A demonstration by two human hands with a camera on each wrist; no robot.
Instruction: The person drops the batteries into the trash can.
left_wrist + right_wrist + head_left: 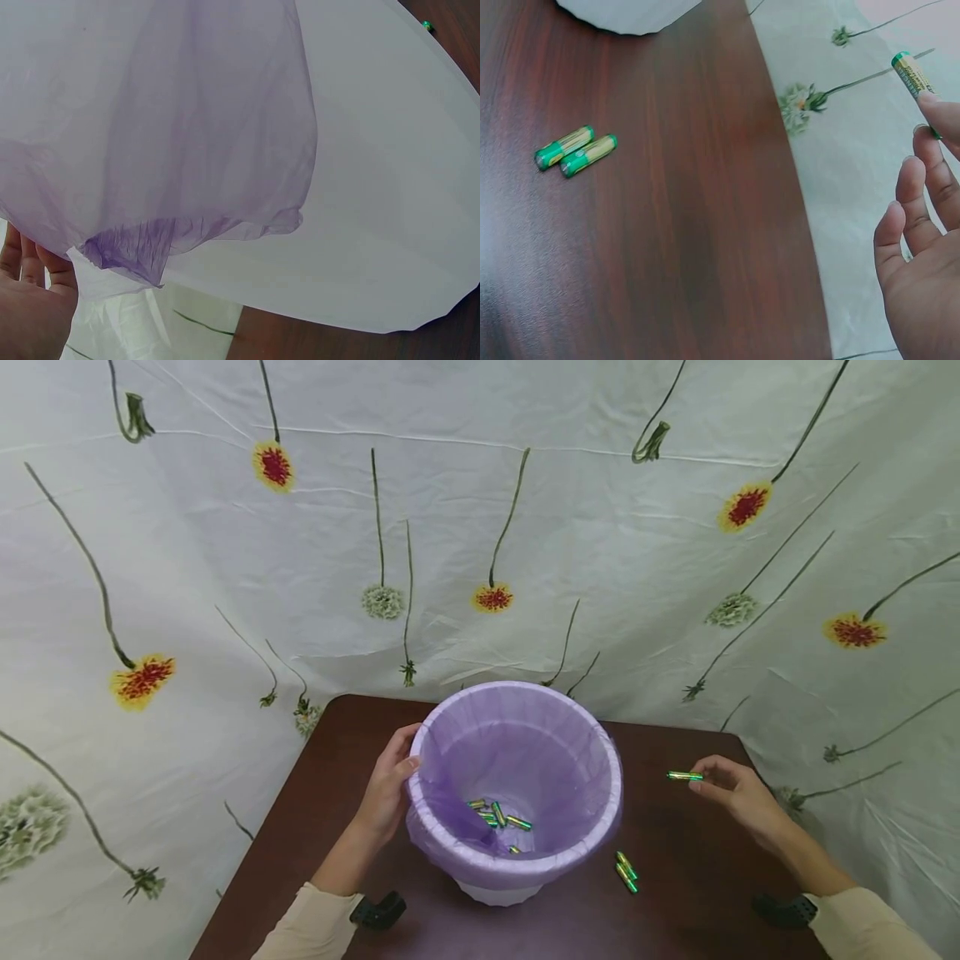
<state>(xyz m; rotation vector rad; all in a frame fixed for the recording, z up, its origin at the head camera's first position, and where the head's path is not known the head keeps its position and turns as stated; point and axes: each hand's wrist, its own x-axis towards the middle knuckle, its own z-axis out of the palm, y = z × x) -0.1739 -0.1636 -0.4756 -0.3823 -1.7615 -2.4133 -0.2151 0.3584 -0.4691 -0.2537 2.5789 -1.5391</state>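
A trash bin (517, 866) stands on the table, lined with a thin purple bag (210, 127) folded over its rim. Several green and gold batteries (498, 814) lie at its bottom. My left hand (388, 781) holds the bin at the left side of the rim, its fingers against the bag. Out to the right of the bin, my right hand (738, 789) pinches one battery (911, 75) between thumb and fingertips, above the table. Two more batteries (575, 150) lie side by side on the tabletop, to the right of the bin.
The dark brown wooden table (690, 860) has its back edge close to a hanging white cloth (465, 527) printed with flowers. The same cloth hangs along the left and right sides. A dark band (378, 910) sits at each wrist.
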